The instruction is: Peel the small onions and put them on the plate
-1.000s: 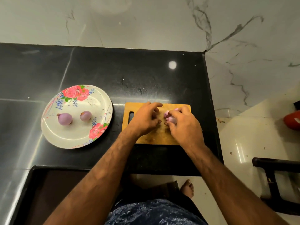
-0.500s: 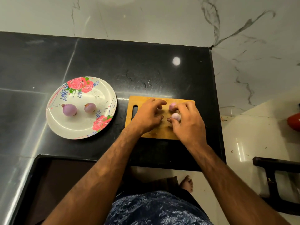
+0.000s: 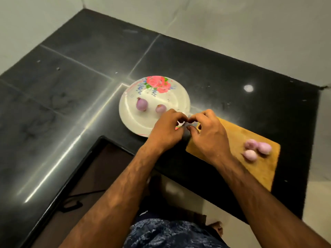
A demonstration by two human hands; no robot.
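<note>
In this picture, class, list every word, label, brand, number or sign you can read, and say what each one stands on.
None: no readable text appears anywhere.
The round white plate bears only printed pink roses and blue sprigs, no lettering.
The rectangular wooden cutting board and the glossy black stone counter carry no marks that read as text.
The blue patterned garment shows no wording.

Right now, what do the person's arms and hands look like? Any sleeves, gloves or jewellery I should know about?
Both forearms are bare to the bottom of the frame, with no sleeve showing. The left hand and right hand wear no gloves, and no rings, watch or bands can be seen. Lower down, the person wears a dark blue garment with a mottled white pattern.
</note>
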